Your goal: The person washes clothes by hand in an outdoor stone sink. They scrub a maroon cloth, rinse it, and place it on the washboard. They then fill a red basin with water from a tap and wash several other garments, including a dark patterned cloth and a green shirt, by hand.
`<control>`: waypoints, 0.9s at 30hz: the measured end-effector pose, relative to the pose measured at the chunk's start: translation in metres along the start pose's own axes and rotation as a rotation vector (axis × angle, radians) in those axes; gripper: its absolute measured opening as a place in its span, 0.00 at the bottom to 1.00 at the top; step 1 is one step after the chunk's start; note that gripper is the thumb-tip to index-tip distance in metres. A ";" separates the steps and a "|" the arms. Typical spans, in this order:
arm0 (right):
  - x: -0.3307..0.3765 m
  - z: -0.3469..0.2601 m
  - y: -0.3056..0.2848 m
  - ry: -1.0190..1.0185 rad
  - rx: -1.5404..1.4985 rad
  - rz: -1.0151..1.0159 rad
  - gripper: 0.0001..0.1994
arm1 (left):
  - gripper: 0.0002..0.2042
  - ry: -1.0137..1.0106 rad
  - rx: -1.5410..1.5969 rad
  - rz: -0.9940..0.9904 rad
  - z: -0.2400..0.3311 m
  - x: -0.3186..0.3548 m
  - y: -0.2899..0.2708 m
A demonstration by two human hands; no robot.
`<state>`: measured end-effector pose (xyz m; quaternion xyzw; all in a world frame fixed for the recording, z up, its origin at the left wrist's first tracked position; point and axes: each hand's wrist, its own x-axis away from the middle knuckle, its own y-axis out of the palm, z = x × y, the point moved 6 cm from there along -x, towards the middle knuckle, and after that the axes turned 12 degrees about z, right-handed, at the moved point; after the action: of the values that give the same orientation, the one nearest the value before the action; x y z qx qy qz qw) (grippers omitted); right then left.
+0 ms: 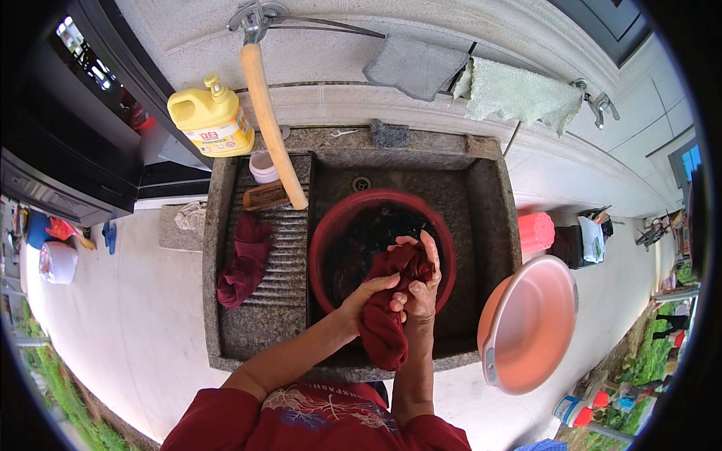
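Observation:
A bunched dark red cloth (383, 331) is gripped between both hands above a red basin (319, 252). My left hand (362, 298) closes around its left side, thumb lying along the fabric. From the right, my right hand (423, 297) wraps it, fingers curled over the upper end. The lower end of the cloth hangs over my forearms' side of the basin rim. Dark water (361, 233) with some foam fills the basin. A second dark red cloth (246, 259) lies crumpled on the ribbed washboard (289, 252) to the left.
The basin stands in a stone sink (492, 225). A brush (265, 196), a small white tub (263, 167) and a yellow pump jug (213, 116) are at the back left. A beige hose (265, 113) hangs from the tap. A pink basin (538, 323) leans outside the sink's right edge.

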<state>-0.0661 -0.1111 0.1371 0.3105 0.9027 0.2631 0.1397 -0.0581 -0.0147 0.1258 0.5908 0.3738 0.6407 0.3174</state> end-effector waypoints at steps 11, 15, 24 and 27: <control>-0.013 -0.011 0.022 0.035 0.653 -0.151 0.07 | 0.09 0.057 -0.485 0.230 0.003 0.021 0.005; -0.014 0.008 0.024 0.097 0.830 -0.256 0.05 | 0.13 0.129 -0.654 0.280 0.008 0.017 -0.004; -0.006 0.049 0.014 0.047 1.230 -0.443 0.05 | 0.10 0.295 -0.769 0.409 -0.001 -0.007 -0.049; -0.001 0.044 0.019 -0.023 1.200 -0.468 0.07 | 0.10 0.191 -0.789 0.334 -0.002 -0.002 -0.048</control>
<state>-0.0377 -0.0819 0.1120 0.1325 0.9353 -0.3282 0.0052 -0.0617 0.0085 0.0840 0.4147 0.0276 0.8287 0.3749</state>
